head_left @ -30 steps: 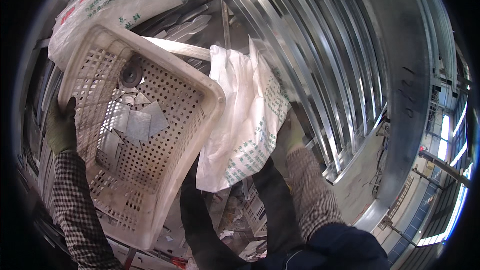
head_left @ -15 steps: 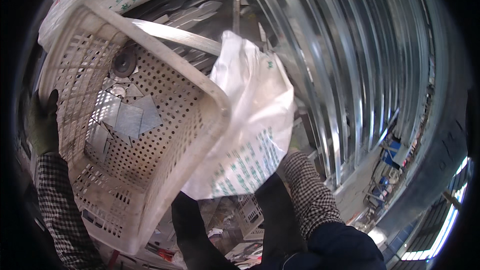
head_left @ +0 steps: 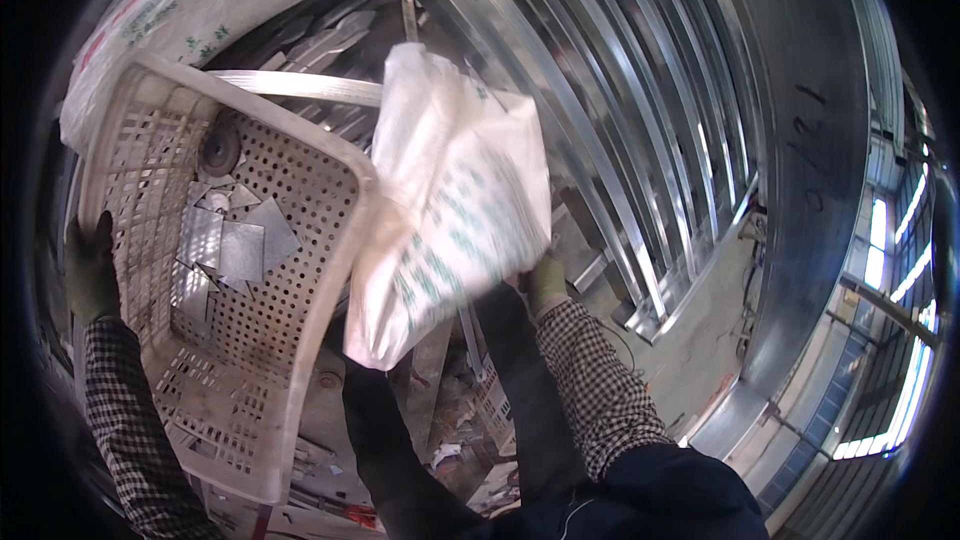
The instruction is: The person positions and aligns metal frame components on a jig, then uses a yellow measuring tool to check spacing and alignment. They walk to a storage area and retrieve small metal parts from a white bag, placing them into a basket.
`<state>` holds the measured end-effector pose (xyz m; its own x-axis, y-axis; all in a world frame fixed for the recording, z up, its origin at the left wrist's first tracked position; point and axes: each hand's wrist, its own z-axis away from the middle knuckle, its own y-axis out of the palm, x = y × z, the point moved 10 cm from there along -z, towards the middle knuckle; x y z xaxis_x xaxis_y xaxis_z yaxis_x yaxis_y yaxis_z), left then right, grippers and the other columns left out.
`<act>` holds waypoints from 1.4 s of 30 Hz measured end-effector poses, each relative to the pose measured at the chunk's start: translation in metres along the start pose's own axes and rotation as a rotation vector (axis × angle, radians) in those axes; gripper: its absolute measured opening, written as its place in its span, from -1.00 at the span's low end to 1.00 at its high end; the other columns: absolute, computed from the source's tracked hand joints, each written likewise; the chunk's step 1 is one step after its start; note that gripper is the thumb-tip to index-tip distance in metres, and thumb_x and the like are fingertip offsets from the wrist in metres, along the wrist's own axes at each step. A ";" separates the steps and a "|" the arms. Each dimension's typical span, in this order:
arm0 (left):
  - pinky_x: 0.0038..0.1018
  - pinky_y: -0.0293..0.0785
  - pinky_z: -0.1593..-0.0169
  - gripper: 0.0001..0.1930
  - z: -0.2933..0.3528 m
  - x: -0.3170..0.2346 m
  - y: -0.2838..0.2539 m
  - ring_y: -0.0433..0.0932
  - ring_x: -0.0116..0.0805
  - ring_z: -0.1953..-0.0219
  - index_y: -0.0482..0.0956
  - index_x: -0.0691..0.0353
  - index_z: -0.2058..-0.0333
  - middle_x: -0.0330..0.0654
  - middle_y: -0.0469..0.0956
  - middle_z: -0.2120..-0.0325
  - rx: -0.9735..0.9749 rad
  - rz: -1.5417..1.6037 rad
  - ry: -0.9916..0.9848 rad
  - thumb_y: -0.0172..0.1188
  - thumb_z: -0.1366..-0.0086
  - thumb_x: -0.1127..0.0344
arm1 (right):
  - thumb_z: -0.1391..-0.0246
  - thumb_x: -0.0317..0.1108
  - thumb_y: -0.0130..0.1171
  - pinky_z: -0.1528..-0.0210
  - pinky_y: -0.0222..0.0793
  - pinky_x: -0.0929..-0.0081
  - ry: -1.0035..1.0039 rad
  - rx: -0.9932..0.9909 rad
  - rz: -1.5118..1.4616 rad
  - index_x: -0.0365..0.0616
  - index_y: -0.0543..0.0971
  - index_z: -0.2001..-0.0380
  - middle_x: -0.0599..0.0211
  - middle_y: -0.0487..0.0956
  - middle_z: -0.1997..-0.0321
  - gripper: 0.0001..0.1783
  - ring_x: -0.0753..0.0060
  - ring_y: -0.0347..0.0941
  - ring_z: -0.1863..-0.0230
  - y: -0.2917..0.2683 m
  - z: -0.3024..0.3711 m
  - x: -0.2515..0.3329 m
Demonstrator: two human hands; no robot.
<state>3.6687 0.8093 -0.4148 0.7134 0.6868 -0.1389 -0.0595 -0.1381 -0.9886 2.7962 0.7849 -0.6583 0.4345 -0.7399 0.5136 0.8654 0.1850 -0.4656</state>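
Note:
A pale plastic basket (head_left: 330, 145) with perforated walls is tilted so its inside faces me. My gloved left hand (head_left: 92, 275) grips its left side. Several flat, thin metal pieces (head_left: 240, 250) and a dark round disc (head_left: 220, 151) lie inside on the holed bottom. A white woven sack (head_left: 480, 200) with green print hangs against the basket's right side. My gloved right hand (head_left: 546, 282) is closed at the sack's lower right edge; its fingers are mostly hidden by the sack.
Long shiny metal channels (head_left: 570, 70) are stacked at the upper right. Another white sack (head_left: 190, 10) lies at the upper left, beside a heap of metal offcuts (head_left: 330, 50). Scraps litter the floor (head_left: 330, 460) around my legs. A large metal sheet (head_left: 815, 120) stands at right.
The view has swung, so the basket, sack and channels appear farther left. The sack has shifted and its lower part is creased differently. My right hand now shows more beside it.

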 end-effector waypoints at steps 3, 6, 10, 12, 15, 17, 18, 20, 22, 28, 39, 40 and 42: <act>-0.19 0.44 -0.30 -0.16 0.006 0.005 -0.002 0.50 0.05 -0.33 0.39 0.34 -0.38 0.19 0.52 -0.27 -0.003 -0.040 0.028 0.30 -0.39 -0.22 | -0.46 0.05 0.02 -0.28 0.48 0.21 0.210 0.061 -1.007 -0.34 0.37 -0.40 -0.12 0.54 -0.32 -0.29 -0.05 0.53 -0.28 0.007 -0.032 -0.001; -0.24 0.38 -0.37 -0.17 0.011 -0.030 -0.018 0.44 0.00 -0.39 0.38 0.33 -0.39 0.19 0.46 -0.33 -0.090 -0.156 0.175 0.28 -0.41 -0.22 | -0.43 0.06 0.04 -0.27 0.49 0.20 0.156 0.032 -0.719 -0.33 0.35 -0.42 -0.08 0.54 -0.32 -0.25 -0.04 0.53 -0.27 -0.008 -0.086 0.005; -0.23 0.28 -0.46 -0.28 0.053 -0.131 -0.083 0.39 -0.06 -0.43 0.39 0.33 -0.40 0.14 0.42 -0.37 -0.262 -0.007 0.222 0.25 -0.49 -0.09 | -0.38 0.15 0.01 -0.38 0.34 0.16 0.297 -0.285 -0.113 -0.33 0.41 -0.40 -0.07 0.53 -0.39 -0.19 -0.07 0.49 -0.34 -0.061 -0.096 -0.029; -0.25 0.41 -0.37 -0.50 0.103 -0.192 -0.113 0.52 -0.08 -0.30 0.46 0.38 -0.33 0.09 0.52 -0.27 -0.107 0.475 0.225 0.10 -0.61 0.14 | -0.38 0.17 0.01 -0.46 0.21 0.14 0.347 -0.280 0.206 -0.33 0.49 -0.32 -0.10 0.49 -0.42 -0.22 -0.10 0.43 -0.41 -0.069 -0.101 -0.027; -0.17 0.49 -0.29 -0.52 0.232 -0.300 -0.122 0.69 -0.05 -0.03 0.62 0.41 -0.11 0.05 0.69 0.03 0.445 0.657 0.395 0.32 -0.37 0.16 | -0.46 0.15 -0.07 -0.42 0.30 0.24 0.422 -0.103 -0.219 -0.27 0.44 -0.38 0.02 0.51 -0.43 -0.26 -0.01 0.44 -0.40 -0.043 -0.105 -0.024; 0.02 0.36 -0.36 -0.27 0.313 -0.376 -0.087 0.61 0.11 -0.15 0.54 0.42 -0.18 0.15 0.63 -0.03 0.886 0.930 0.542 0.49 -0.18 0.02 | -0.52 0.14 -0.12 -0.39 0.36 0.31 0.481 0.028 -0.685 -0.23 0.40 -0.43 0.11 0.51 -0.43 -0.28 0.05 0.45 -0.38 -0.019 -0.096 -0.015; 0.01 0.39 -0.36 -0.13 0.315 -0.390 -0.068 0.48 0.19 -0.27 0.38 0.45 -0.29 0.26 0.45 -0.20 0.682 0.752 0.550 0.54 -0.13 0.05 | -0.53 0.13 -0.15 -0.43 0.32 0.31 0.441 0.118 -0.719 -0.21 0.38 -0.44 0.11 0.48 -0.46 -0.28 0.06 0.41 -0.42 -0.011 -0.096 0.000; 0.00 0.40 -0.37 0.04 0.311 -0.399 -0.023 0.33 0.27 -0.40 0.20 0.48 -0.40 0.38 0.25 -0.37 0.501 0.551 0.447 0.56 -0.10 0.07 | -0.55 0.11 -0.20 -0.50 0.23 0.30 0.449 0.201 -0.764 -0.17 0.33 -0.48 0.12 0.42 -0.52 -0.30 0.08 0.34 -0.48 0.000 -0.087 0.014; -0.07 0.37 -0.40 0.05 0.302 -0.399 0.045 0.33 0.23 -0.40 0.13 0.48 -0.44 0.37 0.25 -0.38 0.567 0.575 0.197 0.54 -0.14 0.11 | -0.53 0.11 -0.14 -0.43 0.31 0.32 0.367 0.144 -0.428 -0.21 0.36 -0.45 0.10 0.47 -0.44 -0.30 0.13 0.41 -0.40 -0.008 -0.082 0.019; -0.23 0.44 -0.33 -0.02 0.318 -0.443 0.130 0.56 0.07 -0.21 0.05 0.44 -0.50 0.29 0.49 -0.22 0.955 1.256 -0.221 0.42 -0.25 0.22 | -0.55 0.09 -0.16 -0.33 0.36 0.33 0.157 0.003 -0.053 -0.23 0.39 -0.41 0.13 0.52 -0.36 -0.33 0.19 0.45 -0.30 -0.022 -0.013 0.000; -0.07 0.60 -0.16 -0.43 0.467 -0.481 0.119 0.65 0.17 -0.09 0.25 0.12 -0.43 0.13 0.56 -0.11 1.434 0.552 0.475 0.04 -0.50 0.24 | -0.55 -0.02 -0.09 -0.10 0.46 0.33 -0.050 -0.340 0.093 -0.28 0.55 -0.19 0.19 0.62 -0.07 -0.46 0.34 0.51 -0.03 -0.115 0.140 0.082; -0.04 0.60 -0.14 -0.39 0.473 -0.473 0.124 0.64 0.18 -0.08 0.21 0.13 -0.46 0.15 0.55 -0.11 1.433 0.548 0.471 0.07 -0.49 0.22 | -0.52 -0.08 0.00 -0.23 0.44 0.30 -0.156 -0.395 0.029 -0.41 0.55 -0.16 0.00 0.64 -0.10 -0.47 0.16 0.58 -0.09 -0.111 0.124 0.121; -0.02 0.61 -0.11 -0.35 0.486 -0.470 0.115 0.64 0.19 -0.08 0.17 0.13 -0.47 0.16 0.54 -0.11 1.376 0.676 0.430 0.11 -0.47 0.20 | -0.47 -0.14 0.07 -0.27 0.43 0.30 -0.685 -0.294 0.413 -0.36 0.58 -0.15 -0.02 0.65 -0.12 -0.52 0.13 0.58 -0.16 -0.048 0.110 0.231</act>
<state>2.9868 0.8175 -0.4907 0.4163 0.4925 -0.7643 -0.8211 0.5646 -0.0834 2.8821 0.6760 -0.4381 0.8382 -0.0777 0.5398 0.5453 0.1084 -0.8312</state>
